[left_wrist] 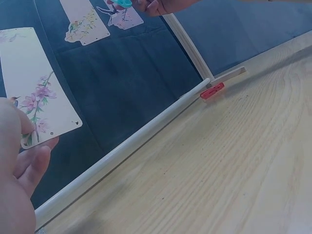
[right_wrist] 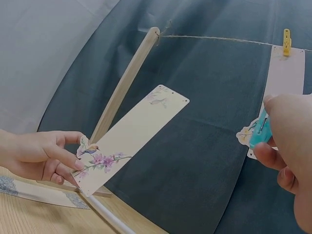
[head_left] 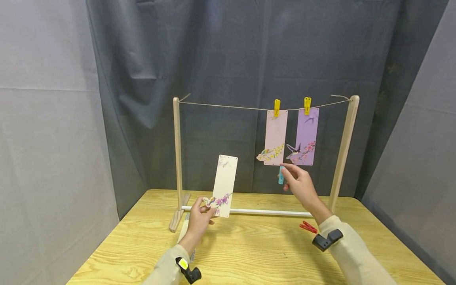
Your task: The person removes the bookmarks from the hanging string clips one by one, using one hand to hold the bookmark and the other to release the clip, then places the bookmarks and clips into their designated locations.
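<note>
My left hand (head_left: 200, 217) pinches the lower left corner of a cream bookmark (head_left: 225, 178) printed with a bird and purple blossoms. The bookmark is held up in front of the rack, below the string, tilted slightly. My right hand (head_left: 301, 184) pinches a light blue clothespin (head_left: 281, 175) between thumb and fingers, just below the hanging cards. A pink bookmark (head_left: 275, 134) and a purple bookmark (head_left: 307, 136) hang from the string (head_left: 228, 106), each under a yellow clothespin (head_left: 277, 107). In the right wrist view, the blue clothespin (right_wrist: 261, 130) is partly covered by my fingers.
Wooden posts (head_left: 343, 154) carry the string, and a white rod (head_left: 267, 212) joins them low down. Red clothespins (head_left: 308, 227) lie on the table (head_left: 249, 253) near my right forearm. A pale strip with grey patterned ends (right_wrist: 44, 195) lies beneath my left hand.
</note>
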Demonstrator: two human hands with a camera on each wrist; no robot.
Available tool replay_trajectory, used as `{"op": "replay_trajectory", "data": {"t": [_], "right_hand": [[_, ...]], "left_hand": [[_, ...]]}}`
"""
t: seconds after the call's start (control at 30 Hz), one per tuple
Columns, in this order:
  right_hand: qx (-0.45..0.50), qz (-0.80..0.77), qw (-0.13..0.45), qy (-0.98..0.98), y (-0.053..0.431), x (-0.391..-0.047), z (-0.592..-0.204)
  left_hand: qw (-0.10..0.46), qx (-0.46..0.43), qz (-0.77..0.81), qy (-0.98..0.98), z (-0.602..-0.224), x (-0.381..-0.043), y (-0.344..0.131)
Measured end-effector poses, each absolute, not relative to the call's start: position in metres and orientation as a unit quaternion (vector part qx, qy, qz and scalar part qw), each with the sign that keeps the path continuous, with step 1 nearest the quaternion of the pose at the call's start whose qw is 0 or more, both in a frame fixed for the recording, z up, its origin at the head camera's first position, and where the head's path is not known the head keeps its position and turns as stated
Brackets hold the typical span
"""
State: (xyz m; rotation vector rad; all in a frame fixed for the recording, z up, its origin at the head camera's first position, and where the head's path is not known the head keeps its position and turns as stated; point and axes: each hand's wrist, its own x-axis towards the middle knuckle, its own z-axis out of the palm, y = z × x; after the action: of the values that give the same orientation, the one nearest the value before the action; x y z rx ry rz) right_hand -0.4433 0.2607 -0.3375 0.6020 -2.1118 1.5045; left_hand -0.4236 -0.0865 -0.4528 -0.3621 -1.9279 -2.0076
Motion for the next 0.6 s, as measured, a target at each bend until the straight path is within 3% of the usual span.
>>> {"op": "replay_trajectory", "data": {"t": [0.6], "right_hand": [[0.190, 0.556, 0.232, -0.776, 0.266, -0.438, -0.353]], "left_hand": [[0.155, -0.127, -0.691, -0.695, -0.463, -0.414, -0.094]]}}
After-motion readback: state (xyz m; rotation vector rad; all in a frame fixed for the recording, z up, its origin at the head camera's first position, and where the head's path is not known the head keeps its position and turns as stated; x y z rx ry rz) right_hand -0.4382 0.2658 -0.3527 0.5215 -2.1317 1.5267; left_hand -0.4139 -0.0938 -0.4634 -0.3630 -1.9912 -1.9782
